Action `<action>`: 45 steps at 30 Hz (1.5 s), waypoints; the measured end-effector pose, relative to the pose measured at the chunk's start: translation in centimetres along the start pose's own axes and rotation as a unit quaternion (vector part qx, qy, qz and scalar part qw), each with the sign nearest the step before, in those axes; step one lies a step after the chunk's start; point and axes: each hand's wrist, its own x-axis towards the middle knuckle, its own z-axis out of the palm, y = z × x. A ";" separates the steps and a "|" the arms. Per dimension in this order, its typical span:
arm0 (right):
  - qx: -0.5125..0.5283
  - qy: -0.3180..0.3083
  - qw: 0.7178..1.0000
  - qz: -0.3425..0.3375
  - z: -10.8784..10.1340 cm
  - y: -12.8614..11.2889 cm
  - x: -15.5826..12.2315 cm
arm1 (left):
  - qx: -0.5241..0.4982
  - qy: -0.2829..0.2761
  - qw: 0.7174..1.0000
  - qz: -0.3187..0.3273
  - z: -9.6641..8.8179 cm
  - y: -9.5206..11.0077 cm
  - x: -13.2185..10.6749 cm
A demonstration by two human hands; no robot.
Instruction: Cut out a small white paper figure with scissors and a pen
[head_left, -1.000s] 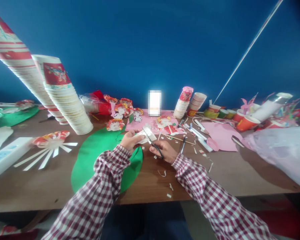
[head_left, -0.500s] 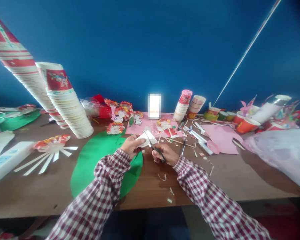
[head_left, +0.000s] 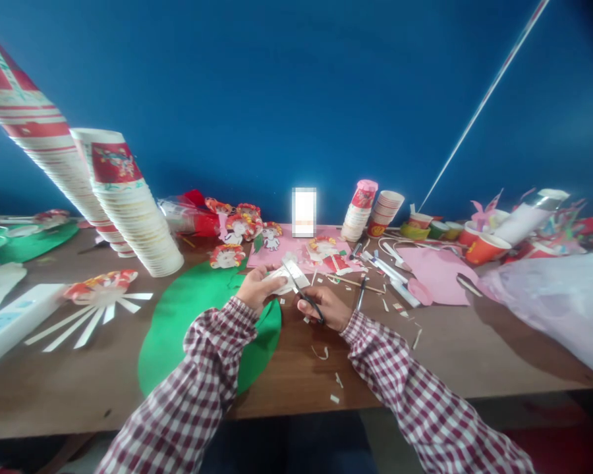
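Between thumb and fingers, my left hand point(head_left: 257, 287) grips a small piece of white paper point(head_left: 278, 273). My right hand point(head_left: 329, 307) is closed round the handles of a pair of scissors point(head_left: 308, 295) with dark grips. The scissor blades reach up and left across the paper's right part. How far the blades have cut into it is too small to tell. Beneath my left forearm lies a large green paper sheet point(head_left: 178, 336) with rounded edges. Behind the hands is a pink sheet point(head_left: 257, 254) bearing paper cutouts point(head_left: 271, 237).
Tall stacks of paper cups point(head_left: 133, 210) lean at the left, with shorter cup stacks point(head_left: 360, 210) at the back. A cutout with white strips point(head_left: 99, 299) lies left. Paper scraps point(head_left: 335, 399), a pen point(head_left: 360, 293), another pink sheet point(head_left: 442, 273) and a plastic bag point(head_left: 558, 296) are on the right.
The scissor blades look slightly closer together, and the right hand's fingers have drawn in a little. The left hand keeps hold of the paper. The whole view has shifted slightly.
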 end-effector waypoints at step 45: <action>0.036 0.018 0.999 0.004 0.3 0.2 0.0 | -0.074 -0.019 0.994 -0.081 0.5 0.4 -0.4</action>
